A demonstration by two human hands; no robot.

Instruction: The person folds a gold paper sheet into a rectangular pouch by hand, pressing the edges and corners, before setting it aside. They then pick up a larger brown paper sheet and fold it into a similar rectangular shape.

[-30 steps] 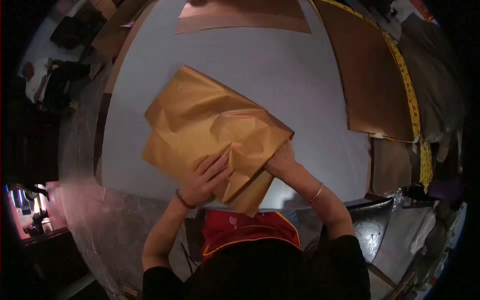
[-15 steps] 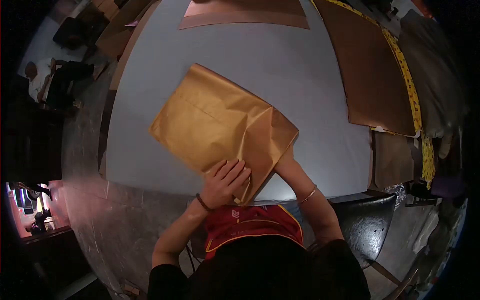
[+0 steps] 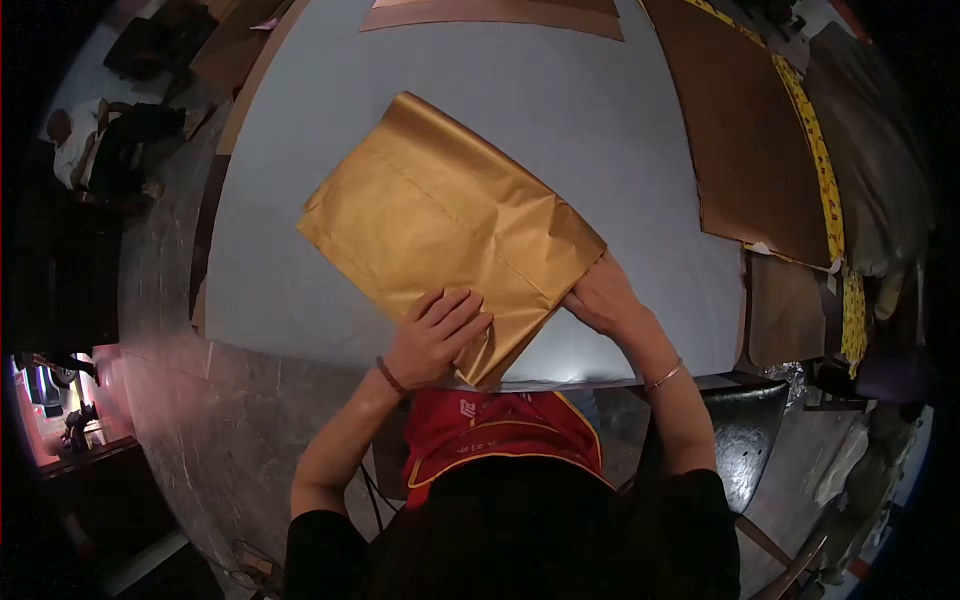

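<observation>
A gold paper-like bag (image 3: 425, 215), creased and lying askew, rests on the grey-covered table. Over its near edge lies my left hand (image 3: 438, 335), fingers stretched out flat on the gold surface; its thumb is hard to make out. My right hand (image 3: 603, 297) reaches into or under the bag at its right edge, and the gold material hides the fingers there. A dark bracelet circles the left wrist, a thin light one the right.
The grey tabletop (image 3: 270, 215) spreads around the bag. Brown cardboard (image 3: 735, 130) with yellow patterned tape (image 3: 815, 150) lines the right side. A brown sheet (image 3: 500, 15) lies at the far edge. A black chair seat (image 3: 735, 440) stands at lower right; a person (image 3: 90, 150) sits at far left.
My right hand has drawn back slightly to the right, and more of it shows outside the bag. The bag's right part is flatter. My left hand still rests at the near edge.
</observation>
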